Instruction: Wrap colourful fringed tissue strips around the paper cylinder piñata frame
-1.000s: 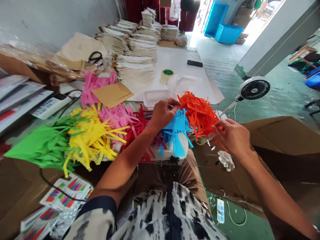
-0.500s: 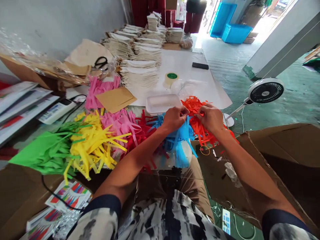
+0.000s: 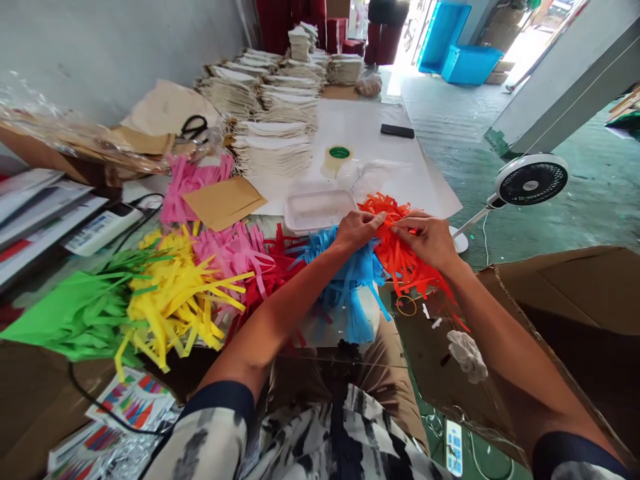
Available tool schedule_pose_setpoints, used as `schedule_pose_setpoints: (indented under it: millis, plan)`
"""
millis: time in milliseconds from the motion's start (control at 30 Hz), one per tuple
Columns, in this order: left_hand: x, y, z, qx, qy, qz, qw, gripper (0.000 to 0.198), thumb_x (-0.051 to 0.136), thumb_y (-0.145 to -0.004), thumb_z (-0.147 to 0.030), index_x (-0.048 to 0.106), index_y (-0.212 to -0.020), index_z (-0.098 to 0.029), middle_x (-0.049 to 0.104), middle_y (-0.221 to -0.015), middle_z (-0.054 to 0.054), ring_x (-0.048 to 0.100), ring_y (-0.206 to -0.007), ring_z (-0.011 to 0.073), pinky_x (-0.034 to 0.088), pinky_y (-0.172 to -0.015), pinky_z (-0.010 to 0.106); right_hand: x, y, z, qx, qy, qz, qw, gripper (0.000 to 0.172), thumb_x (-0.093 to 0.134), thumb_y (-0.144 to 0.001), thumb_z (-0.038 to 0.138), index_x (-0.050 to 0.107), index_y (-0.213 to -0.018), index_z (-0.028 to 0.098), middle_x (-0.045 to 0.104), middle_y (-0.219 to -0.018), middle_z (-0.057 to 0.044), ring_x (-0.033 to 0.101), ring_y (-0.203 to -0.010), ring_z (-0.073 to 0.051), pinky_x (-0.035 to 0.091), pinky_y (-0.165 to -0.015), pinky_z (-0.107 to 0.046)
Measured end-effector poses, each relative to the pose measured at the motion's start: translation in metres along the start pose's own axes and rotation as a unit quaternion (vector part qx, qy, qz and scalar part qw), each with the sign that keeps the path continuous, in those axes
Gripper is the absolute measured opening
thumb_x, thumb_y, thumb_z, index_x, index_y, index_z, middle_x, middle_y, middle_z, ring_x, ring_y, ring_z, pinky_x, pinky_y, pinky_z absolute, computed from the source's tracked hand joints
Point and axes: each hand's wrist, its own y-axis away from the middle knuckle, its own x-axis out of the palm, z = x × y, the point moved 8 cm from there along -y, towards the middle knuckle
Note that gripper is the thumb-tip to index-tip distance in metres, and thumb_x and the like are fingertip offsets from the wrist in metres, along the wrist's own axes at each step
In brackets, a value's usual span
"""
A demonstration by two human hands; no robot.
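Note:
A row of cut paper fringe bundles lies along the table edge: green [image 3: 75, 313], yellow [image 3: 173, 300], pink [image 3: 233, 250], red [image 3: 275, 263], blue [image 3: 353, 280] and orange [image 3: 403, 257]. My left hand [image 3: 357, 230] rests on top of the blue bundle, its fingers pinched at orange strips. My right hand [image 3: 427, 240] lies on the orange bundle, thumb and fingers closed on orange strips. The two hands nearly touch.
A clear plastic tray [image 3: 317, 212] sits just behind my hands. Further back are a tape roll [image 3: 337, 157], a black phone [image 3: 397, 131], stacks of pale paper bags [image 3: 273, 143], scissors [image 3: 193, 127]. A small fan [image 3: 530, 181] and an open cardboard box [image 3: 565, 300] stand at right.
My right hand came in from the right side onto the orange bundle and met my left hand. The left hand stayed on the blue bundle.

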Motion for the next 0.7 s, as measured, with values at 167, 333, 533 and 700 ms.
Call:
schedule_pose_setpoints:
  millis: [167,333,533,700]
  plan:
    - [0.003,-0.004,-0.002,0.014,0.041,0.028,0.999,0.045,0.064,-0.092,-0.058,0.078,-0.078,-0.017,0.069,-0.071,0.001,0.063,-0.074,0.0157,0.042,-0.064,0.025,-0.007,-0.002,-0.011,0.034,-0.068,-0.032,0.997,0.021,0.070,-0.088,0.040,0.085,-0.088,0.026,0.081,-0.096,-0.004,0.073,-0.093,-0.023,0.054,-0.094,-0.041]
    - [-0.001,-0.001,-0.015,0.080,-0.074,0.004,0.994,0.030,0.063,-0.097,-0.033,0.079,-0.078,-0.016,0.073,-0.082,0.004,0.066,-0.082,0.0174,0.049,-0.079,0.028,-0.008,-0.004,-0.028,0.078,-0.148,-0.047,0.985,0.017,0.075,-0.080,0.039,0.083,-0.079,0.024,0.079,-0.089,-0.004,0.072,-0.089,-0.022,0.054,-0.091,-0.040]
    - [0.003,0.003,-0.027,0.136,-0.295,-0.035,0.945,0.023,0.061,-0.099,-0.023,0.079,-0.086,-0.016,0.073,-0.109,0.013,0.063,-0.114,0.0270,0.050,-0.096,0.036,-0.021,-0.011,-0.048,0.113,-0.186,-0.138,0.966,0.023,0.074,-0.082,0.044,0.078,-0.085,0.022,0.075,-0.084,-0.003,0.066,-0.078,-0.019,0.052,-0.074,-0.034]
    - [0.006,-0.003,-0.023,0.114,-0.352,-0.021,0.929,0.024,0.057,-0.101,-0.021,0.077,-0.089,-0.015,0.068,-0.112,0.016,0.060,-0.123,0.0306,0.050,-0.090,0.036,-0.067,-0.020,-0.088,0.155,-0.230,-0.263,0.924,0.034,0.060,-0.088,0.057,0.064,-0.085,0.024,0.073,-0.090,-0.009,0.069,-0.084,-0.022,0.055,-0.070,-0.034]
